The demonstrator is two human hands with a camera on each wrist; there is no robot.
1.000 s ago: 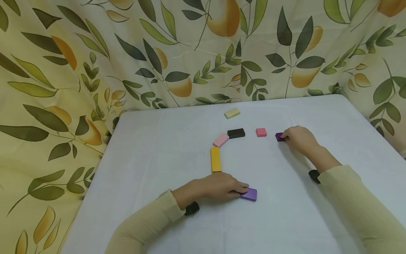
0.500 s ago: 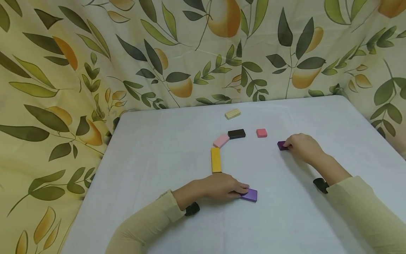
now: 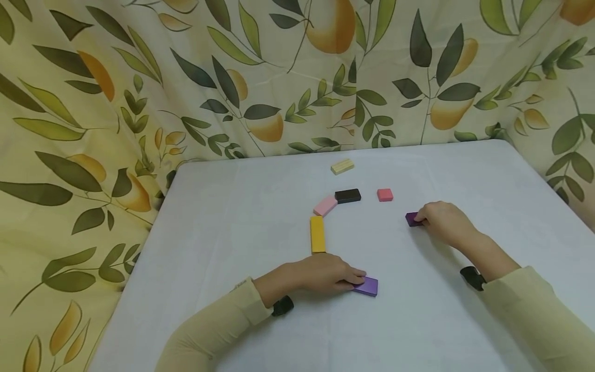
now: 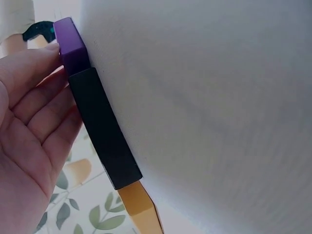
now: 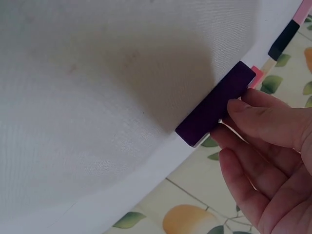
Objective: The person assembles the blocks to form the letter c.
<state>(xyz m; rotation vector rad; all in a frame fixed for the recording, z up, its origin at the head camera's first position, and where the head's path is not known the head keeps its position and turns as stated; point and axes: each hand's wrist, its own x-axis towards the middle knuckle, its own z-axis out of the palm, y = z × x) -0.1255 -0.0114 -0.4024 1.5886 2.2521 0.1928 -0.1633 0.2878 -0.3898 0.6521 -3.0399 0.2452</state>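
My left hand (image 3: 321, 272) holds one end of a purple block (image 3: 366, 286), which lies flat on the white table. In the left wrist view the thumb touches the side of that purple block (image 4: 70, 44). A black block (image 4: 105, 129) meets its end, and a yellow block (image 4: 141, 207) follows; in the head view the hand covers this black block. My right hand (image 3: 447, 223) pinches a dark purple block (image 3: 413, 219) between thumb and fingers. The right wrist view shows the dark purple block (image 5: 214, 105) long side on, at or just above the cloth; I cannot tell which.
Beyond the left hand, the yellow block (image 3: 317, 234), a pink block (image 3: 325, 205) and another black block (image 3: 347, 196) form a curve. A coral-red block (image 3: 385, 195) lies apart to its right. A pale ridged block (image 3: 342, 166) sits near the table's far edge, before a leaf-patterned curtain (image 3: 260, 77).
My right hand has brought the dark purple block nearer to me, past the level of the coral-red block. The left hand and its purple block have stayed in place.
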